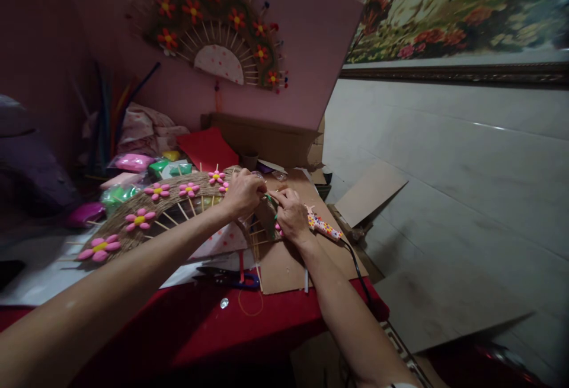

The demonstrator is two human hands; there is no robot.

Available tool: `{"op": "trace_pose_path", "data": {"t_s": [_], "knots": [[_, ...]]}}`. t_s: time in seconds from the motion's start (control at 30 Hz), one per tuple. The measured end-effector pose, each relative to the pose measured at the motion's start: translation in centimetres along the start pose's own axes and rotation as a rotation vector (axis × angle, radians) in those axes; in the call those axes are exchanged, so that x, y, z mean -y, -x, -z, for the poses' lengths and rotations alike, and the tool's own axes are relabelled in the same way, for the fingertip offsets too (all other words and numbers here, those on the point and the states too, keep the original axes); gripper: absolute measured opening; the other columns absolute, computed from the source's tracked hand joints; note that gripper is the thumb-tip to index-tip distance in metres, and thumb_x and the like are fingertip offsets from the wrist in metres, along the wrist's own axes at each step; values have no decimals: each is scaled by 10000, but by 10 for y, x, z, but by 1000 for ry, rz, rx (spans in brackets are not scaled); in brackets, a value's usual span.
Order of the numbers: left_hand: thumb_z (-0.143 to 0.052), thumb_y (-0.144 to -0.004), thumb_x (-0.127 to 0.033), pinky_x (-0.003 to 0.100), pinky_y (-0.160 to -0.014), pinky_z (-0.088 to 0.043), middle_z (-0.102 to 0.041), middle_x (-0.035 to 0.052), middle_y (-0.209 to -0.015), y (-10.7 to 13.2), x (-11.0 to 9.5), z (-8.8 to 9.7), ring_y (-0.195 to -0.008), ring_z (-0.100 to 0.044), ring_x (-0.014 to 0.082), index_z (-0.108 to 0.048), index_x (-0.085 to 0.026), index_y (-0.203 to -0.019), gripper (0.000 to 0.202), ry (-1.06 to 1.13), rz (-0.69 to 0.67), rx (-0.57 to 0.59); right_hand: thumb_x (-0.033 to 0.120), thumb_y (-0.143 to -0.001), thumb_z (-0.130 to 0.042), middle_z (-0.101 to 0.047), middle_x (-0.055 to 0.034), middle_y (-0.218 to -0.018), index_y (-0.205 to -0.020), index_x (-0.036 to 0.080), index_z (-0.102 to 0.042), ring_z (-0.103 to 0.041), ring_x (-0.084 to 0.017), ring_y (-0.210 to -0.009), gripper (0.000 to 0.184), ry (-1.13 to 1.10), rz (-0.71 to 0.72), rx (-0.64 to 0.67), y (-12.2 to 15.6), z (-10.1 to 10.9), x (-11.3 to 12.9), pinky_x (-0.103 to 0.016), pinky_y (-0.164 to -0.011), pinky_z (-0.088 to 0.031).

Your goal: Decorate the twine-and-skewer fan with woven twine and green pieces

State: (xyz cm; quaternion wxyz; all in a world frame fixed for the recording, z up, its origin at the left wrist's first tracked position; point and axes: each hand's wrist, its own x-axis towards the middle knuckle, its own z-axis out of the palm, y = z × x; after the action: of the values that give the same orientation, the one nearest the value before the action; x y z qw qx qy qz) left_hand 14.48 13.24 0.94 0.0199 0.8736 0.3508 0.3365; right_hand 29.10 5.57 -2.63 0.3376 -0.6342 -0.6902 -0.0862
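Observation:
A fan-shaped craft piece (171, 198), wrapped in brown twine over wooden sticks, lies across the table. Pink clay flowers (139, 220) with yellow centres sit along its band. Over the fan's right end, my left hand (242, 192) is closed in a pinch. My right hand (291, 213) is just beside it, thumb and fingers pressed together, and the fingertips of both hands nearly meet. Something small and green shows near them, but what they pinch is too small and hidden to name. A flower-patterned glue gun (323, 226) with a black cord lies right of my right hand.
Blue-handled thread snips (229, 277) lie near the front on the red tablecloth (200, 323). Cardboard (284, 272) lies under the fan's right end. Bags of coloured clay (133, 162) and a red sheet (208, 150) are behind. A finished-looking fan (217, 26) hangs on a pink board.

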Motion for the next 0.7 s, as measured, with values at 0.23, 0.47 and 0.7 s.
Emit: {"op": "trace_pose_path", "data": {"t_s": [0.23, 0.47, 0.7], "knots": [[-579, -735, -146, 392, -769, -345, -692, 57, -809, 1, -2, -1, -860, -480, 243, -729, -235, -721, 175, -17, -14, 23, 66, -839, -426, -575, -45, -967, -1127, 298, -664, -480, -187, -956, 440, 8, 9, 5, 0, -2, -1, -269, -812, -404], [-578, -743, -145, 390, -771, -351, -687, 70, -819, 3, -2, 0, -873, -481, 248, -736, -225, -780, 181, -33, -33, 42, 85, -843, -436, -576, -45, -957, -1118, 304, -671, -480, -192, -954, 423, 13, 28, 29, -1, 0, 0, -275, -790, -406], [-566, -754, -134, 386, -769, -348, -683, 64, -814, 6, -3, 0, -879, -493, 242, -705, -221, -774, 165, -31, -21, 7, 88, -844, -444, -567, -43, -963, -1158, 319, -645, -471, -193, -954, 439, 6, 33, 30, -1, 1, 1, -272, -807, -408]]}}
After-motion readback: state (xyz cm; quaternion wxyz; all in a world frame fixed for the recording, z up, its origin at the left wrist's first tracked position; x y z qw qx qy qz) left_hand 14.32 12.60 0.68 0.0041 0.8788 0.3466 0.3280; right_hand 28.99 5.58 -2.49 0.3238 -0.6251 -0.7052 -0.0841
